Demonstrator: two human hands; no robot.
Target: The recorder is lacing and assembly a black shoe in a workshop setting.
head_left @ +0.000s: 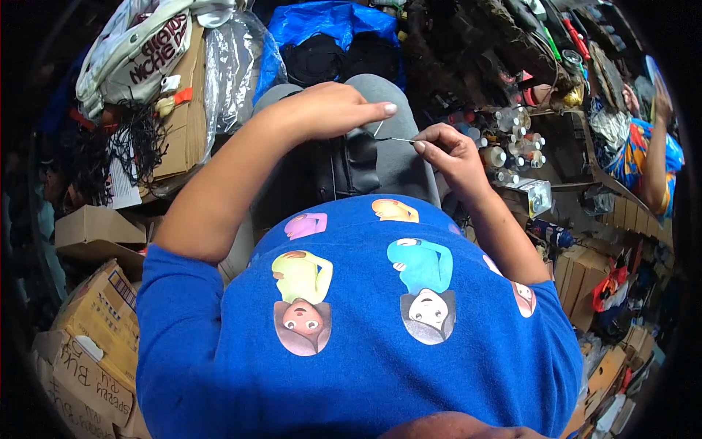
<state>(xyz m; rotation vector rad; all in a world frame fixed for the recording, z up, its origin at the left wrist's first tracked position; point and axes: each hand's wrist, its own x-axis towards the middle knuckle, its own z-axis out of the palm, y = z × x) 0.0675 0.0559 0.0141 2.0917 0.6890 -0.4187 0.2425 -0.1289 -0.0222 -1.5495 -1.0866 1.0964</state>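
Note:
A black leather-like piece [349,167] with a wavy edge lies across my grey-clad lap. My left hand [333,111] bends over its upper part, the thumb stretched out to the right and the other fingers mostly hidden. Below that thumb a short, thin, pale sliver sticks out; its kind is too small to tell. To the right, my right hand [450,152] pinches a thin needle-like metal rod [402,139] between thumb and forefinger. The rod points left, and its dark end reaches the edge of the black piece.
Small bottles [515,150] crowd the right side, near a clear container [537,196]. Another person's arm [656,157] shows at far right. Cardboard boxes [102,307] stand lower left; black cords [135,150] hang upper left. Round black pieces [314,60] lie ahead on blue plastic [322,20].

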